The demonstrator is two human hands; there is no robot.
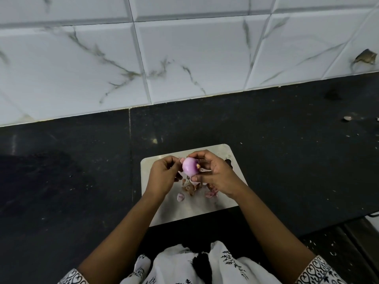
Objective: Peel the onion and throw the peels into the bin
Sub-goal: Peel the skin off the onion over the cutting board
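Dark polished stone counter [61, 181], seamed, backed by white marble-look wall tiles [184, 58]; one tile broken open [366, 57] at 2 o'clock from the board. Pale cutting board [194, 210] lies near the counter's front edge. Onion [190, 166], largely peeled and purple-white, is held above the board: right hand [215, 173] grasps it from 3 o'clock, left hand [164, 177] pinches at it from 9 o'clock. Loose peels [190, 188] lie on the board at 6 o'clock of the onion. Small scrap [347, 119] sits on the counter, far right.
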